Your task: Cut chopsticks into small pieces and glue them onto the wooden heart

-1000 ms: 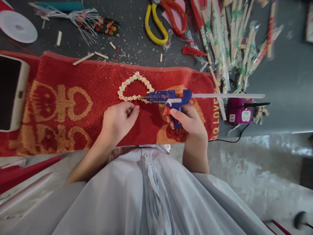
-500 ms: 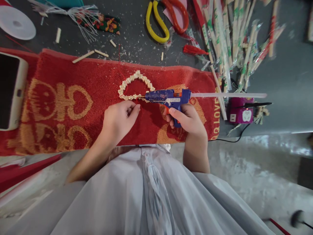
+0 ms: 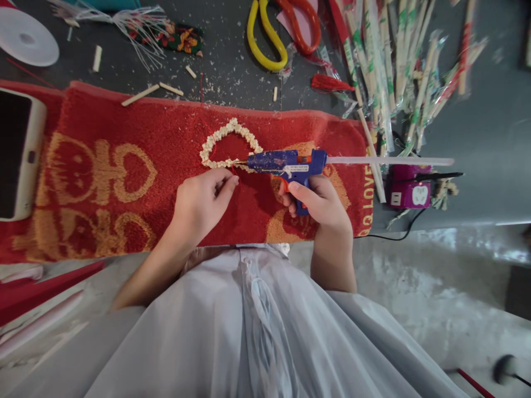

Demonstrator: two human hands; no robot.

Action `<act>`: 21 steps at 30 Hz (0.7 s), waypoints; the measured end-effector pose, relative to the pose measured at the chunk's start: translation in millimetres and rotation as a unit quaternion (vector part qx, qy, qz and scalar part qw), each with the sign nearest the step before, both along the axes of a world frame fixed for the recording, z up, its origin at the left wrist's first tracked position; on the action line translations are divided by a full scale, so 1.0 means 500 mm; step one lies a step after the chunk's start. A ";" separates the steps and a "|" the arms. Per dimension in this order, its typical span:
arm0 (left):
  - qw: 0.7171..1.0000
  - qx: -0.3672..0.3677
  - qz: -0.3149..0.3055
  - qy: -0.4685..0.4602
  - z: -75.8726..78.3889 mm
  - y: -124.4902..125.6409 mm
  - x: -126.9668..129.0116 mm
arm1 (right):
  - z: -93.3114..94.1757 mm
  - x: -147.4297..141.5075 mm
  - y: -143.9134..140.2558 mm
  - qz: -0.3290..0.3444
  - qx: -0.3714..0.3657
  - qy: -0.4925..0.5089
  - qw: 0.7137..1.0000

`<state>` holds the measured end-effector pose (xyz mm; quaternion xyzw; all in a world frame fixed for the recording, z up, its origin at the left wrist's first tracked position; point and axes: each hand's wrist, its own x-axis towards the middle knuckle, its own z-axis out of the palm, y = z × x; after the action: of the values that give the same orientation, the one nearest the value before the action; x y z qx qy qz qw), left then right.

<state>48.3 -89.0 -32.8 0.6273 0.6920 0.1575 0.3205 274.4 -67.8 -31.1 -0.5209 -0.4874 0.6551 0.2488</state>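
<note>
My right hand is wrapped round the handle of a blue hot glue gun, its fingers near the orange trigger. A long translucent glue stick sticks out of the gun's back. The nozzle points left and meets the lower side of a ring of small cream-coloured beads, lying on a red towel. Just below that spot, my left hand pinches a thin red thread between thumb and forefinger; the thread is hard to see against the towel. The gun covers part of the ring's right side.
Yellow-and-red-handled scissors lie at the back. Wrapped sticks are heaped at back right, beside a red tassel. A purple power socket with a cord stands at right. A phone and a white spool are at left.
The glue gun and my right hand have shifted very slightly to the right. My left hand keeps its pinch, and the bead ring stays in place.
</note>
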 end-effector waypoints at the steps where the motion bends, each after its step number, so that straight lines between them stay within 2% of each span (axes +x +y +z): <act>1: 1.000 -0.001 -0.001 -0.005 0.000 -0.001 -0.001 | 0.002 -0.001 0.000 -0.005 -0.003 0.003 1.000; 8: 1.000 0.006 0.000 -0.017 -0.002 -0.002 -0.001 | 0.007 -0.004 -0.001 -0.017 -0.007 0.005 1.000; 14: 1.000 -0.002 0.009 0.019 -0.003 0.002 0.002 | 0.000 -0.001 0.000 0.003 0.007 -0.012 1.000; 21: 1.000 -0.004 0.012 0.021 -0.004 0.001 0.003 | -0.007 0.000 0.002 0.020 0.024 -0.017 0.999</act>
<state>50.1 -88.5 -34.7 0.6209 0.7068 0.1456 0.3061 274.4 -66.8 -34.5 -0.5162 -0.5176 0.6389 0.2397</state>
